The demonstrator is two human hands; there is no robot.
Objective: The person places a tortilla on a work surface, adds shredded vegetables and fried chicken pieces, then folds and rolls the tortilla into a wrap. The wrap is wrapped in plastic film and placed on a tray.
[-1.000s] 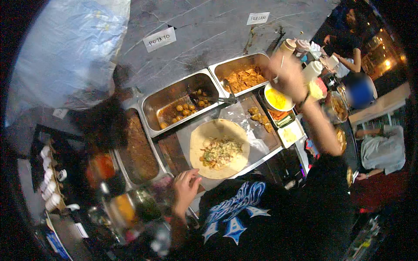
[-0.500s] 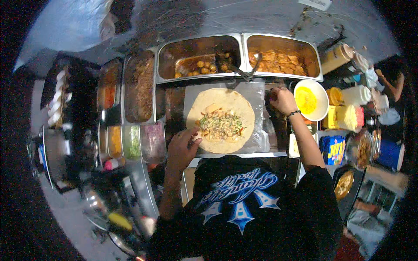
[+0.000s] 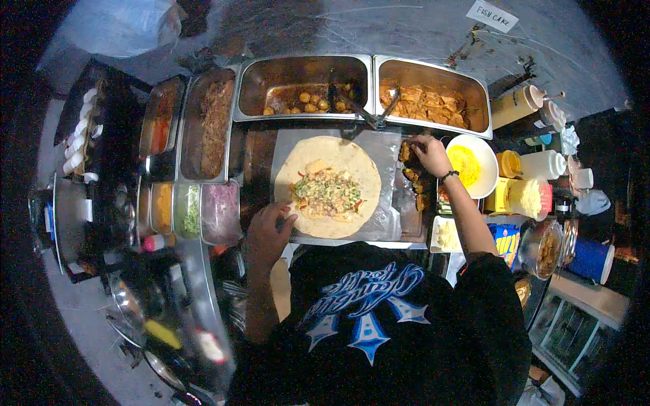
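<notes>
Pale tan flatbread [image 3: 349,150], a single round, lies open at the centre of the frame, on one sheet of wrapping [image 3: 388,177] over the brown surface [image 3: 259,157]. Left of centre, the left grip [image 3: 267,230] is half open, fingers loosely curled with a gap before the thumb; its fingertips reach the near left edge of the bread without closing on it, and whether they press it I cannot tell. Right of centre, the right grip [image 3: 432,155] is bent downward, fingers drawn together at a row of browned pieces [image 3: 414,181]; whether one is pinched there is hidden.

One heap of mixed filling [image 3: 328,196] sits in the middle of the bread. The browned pieces number at least three, some running together. Two steel pans span the top centre: one pan [image 3: 305,68] with at least six round brown balls [image 3: 311,107], the other with one mass of orange-brown slices [image 3: 433,105]. Two more pans stand at upper left, one of dark mince [image 3: 217,128], one of red sauce [image 3: 160,139]. Right of centre are one white bowl [image 3: 489,152] of yellow shreds [image 3: 463,166] and, below it, one small tub of pale shreds [image 3: 447,235].
</notes>
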